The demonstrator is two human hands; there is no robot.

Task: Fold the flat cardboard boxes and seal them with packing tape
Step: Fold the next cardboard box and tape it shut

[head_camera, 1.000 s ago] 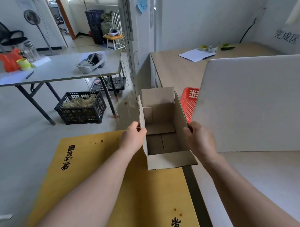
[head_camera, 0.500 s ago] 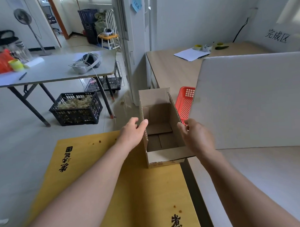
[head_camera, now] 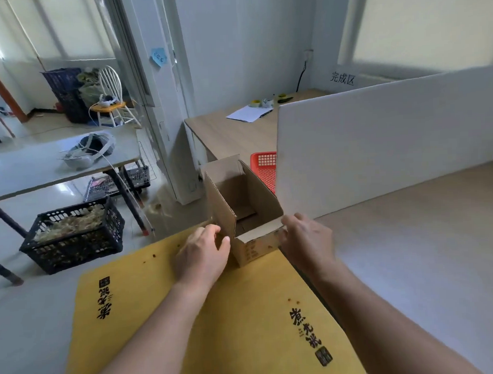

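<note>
A small brown cardboard box [head_camera: 255, 246] stands upright on a yellow printed board [head_camera: 244, 312], its top flaps open and its inside empty. My left hand [head_camera: 203, 254] sits against the box's lower left wall, fingers and thumb curled onto it. My right hand [head_camera: 306, 239] grips the near right corner, thumb at the near flap's edge. Rolls of packing tape [head_camera: 256, 103] lie far off on the wooden desk [head_camera: 224, 134], beside a sheet of paper.
A tall white panel [head_camera: 378, 143] stands just right of the box, with a red basket [head_camera: 264, 166] behind it. To the left are a grey folding table [head_camera: 38, 171] and a black crate [head_camera: 71, 235] on the floor.
The view swung left and down. The box turned clockwise and its near flap went from hanging outward to upright. My left hand dropped lower on the left wall; my right hand moved to the near right corner.
</note>
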